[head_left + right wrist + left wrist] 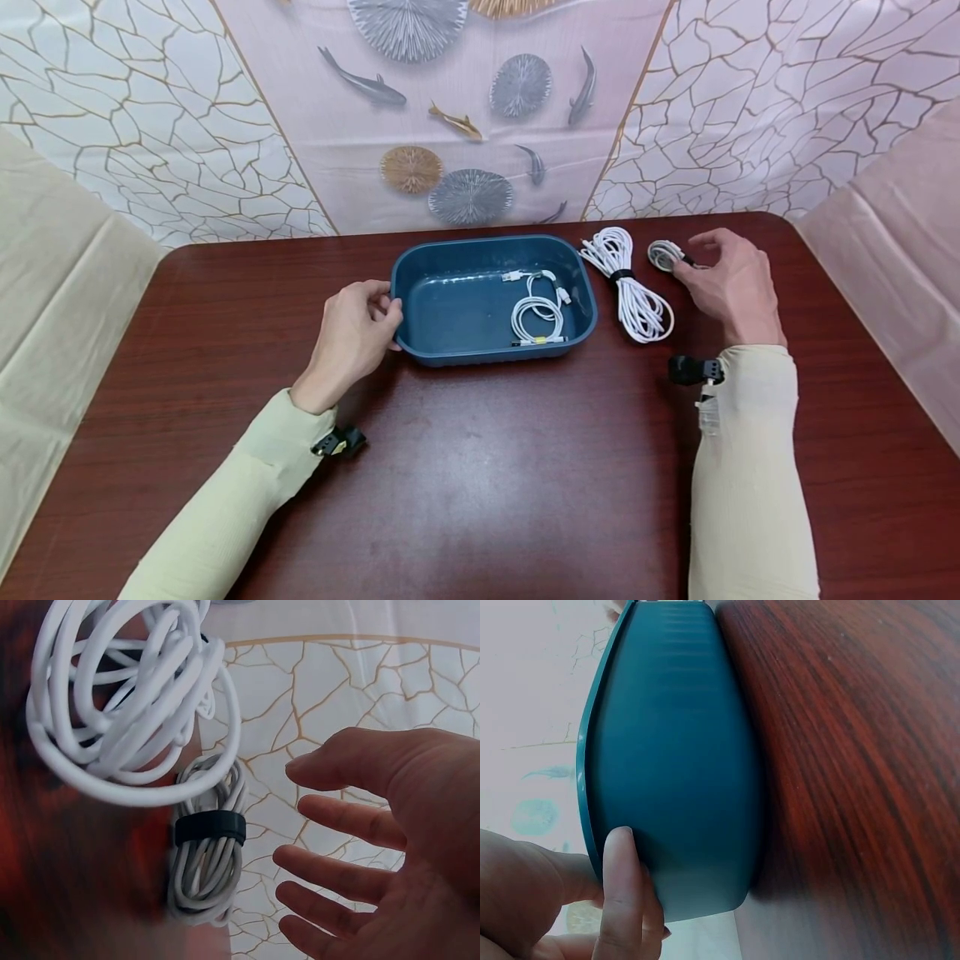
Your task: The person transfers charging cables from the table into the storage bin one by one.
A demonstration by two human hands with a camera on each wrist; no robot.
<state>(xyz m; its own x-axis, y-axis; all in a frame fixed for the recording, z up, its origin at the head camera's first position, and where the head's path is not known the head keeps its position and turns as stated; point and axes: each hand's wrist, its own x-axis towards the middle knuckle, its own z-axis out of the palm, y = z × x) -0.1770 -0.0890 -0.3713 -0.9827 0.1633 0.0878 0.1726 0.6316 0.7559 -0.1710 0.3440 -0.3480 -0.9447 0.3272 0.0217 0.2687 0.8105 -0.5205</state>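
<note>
My left hand pinches the left end of a dark blue plastic tub by its rim; fingers press the outer wall in the left wrist view. Inside the tub's right half lies a coiled white USB cable. My right hand hovers beside a small grey cable bundle strapped with a black band. In the right wrist view its fingers are spread, apart from the bundle, and hold nothing. Between tub and right hand lies a larger white cable bundle, also tied with a black strap.
The dark red wooden table ends at a patterned cloth backdrop just behind the tub. Pale cloth walls stand along both sides. Small black wrist cameras sit on the sleeves.
</note>
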